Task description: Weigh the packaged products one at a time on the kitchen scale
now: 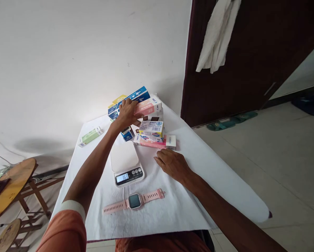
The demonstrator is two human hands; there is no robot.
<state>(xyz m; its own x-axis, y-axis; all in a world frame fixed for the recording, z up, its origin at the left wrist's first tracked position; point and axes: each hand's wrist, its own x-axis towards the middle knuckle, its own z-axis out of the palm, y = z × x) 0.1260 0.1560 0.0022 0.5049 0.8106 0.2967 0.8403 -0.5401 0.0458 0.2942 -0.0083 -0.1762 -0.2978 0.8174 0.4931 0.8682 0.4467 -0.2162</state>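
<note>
My left hand (128, 112) reaches over a pile of small cartons, its fingers closed around the left end of a pink-and-white box (148, 106). A long blue box (136, 97) lies just behind that hand. My right hand (172, 163) rests on the white cloth with its fingers curled in and nothing visible in them. Just beyond its knuckles lies another pink-and-white box (170, 141), with a yellow-and-white soap box (151, 128) stacked on it. Between my arms stands a white digital scale (124, 155), its platform bare and its lit display reading about 363.
A pink-strapped smartwatch (134, 201) lies in front of the scale. Left of my left forearm is a green-and-white box (90, 136). The cloth-covered table (193, 196) stands against a white wall. Wooden stools (12, 182) are at left; green slippers (225, 124) lie by the dark door.
</note>
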